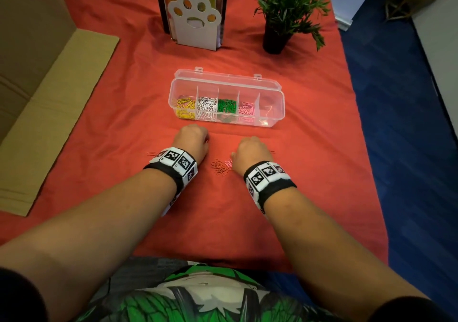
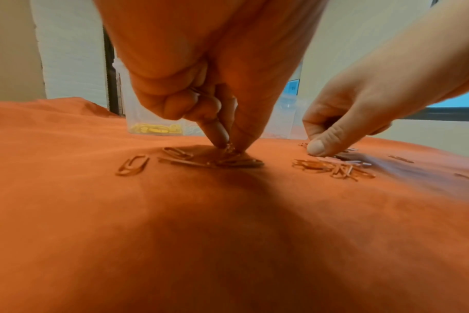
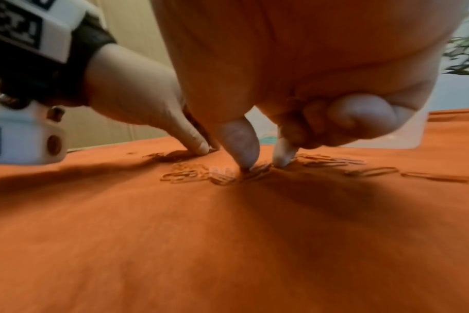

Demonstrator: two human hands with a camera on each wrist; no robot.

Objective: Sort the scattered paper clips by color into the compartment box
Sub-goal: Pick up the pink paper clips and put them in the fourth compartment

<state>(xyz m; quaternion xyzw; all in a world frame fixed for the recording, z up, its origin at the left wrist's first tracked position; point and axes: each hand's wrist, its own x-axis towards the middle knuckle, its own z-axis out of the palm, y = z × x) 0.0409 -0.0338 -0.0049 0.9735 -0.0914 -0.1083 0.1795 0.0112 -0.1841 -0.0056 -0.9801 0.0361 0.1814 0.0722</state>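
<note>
On the far left I'm seeing a cardboard box [image 1: 37,78] lying on the red cloth [image 1: 124,98]. Moving right, my left hand [image 1: 192,143] is pressing down just near of the compartment box [image 1: 270,121]; its thumb and forefinger are pinching together on a red paper clip [image 2: 229,148] in a small cluster of red clips [image 2: 212,161], and the other fingers are curling in on what looks like another clip. 1 loose red clip [image 2: 133,166] is lying just left of that cluster.

Between my 2 hands a mixed pile of clips [image 1: 223,166], red with a few pink, is sitting on the cloth.

Behind it, the clear box is standing open with its lid back: from left to right I'm reading yellow clips [image 1: 184,109], white clips [image 1: 207,108], green clips [image 1: 226,107], pink clips [image 1: 246,109], and the 5th compartment at the right end looks almost bare. Farther back a paw-shaped bookend [image 1: 194,20] is holding books.

My right hand [image 1: 251,152] is coming down on the right edge of the pile, thumb and forefinger tips on the clips and slightly apart, other fingers curled; I cannot tell whether it is gripping any. More red clips [image 3: 372,170] are lying to its right. A potted plant [image 1: 287,7] is standing at the far right.
</note>
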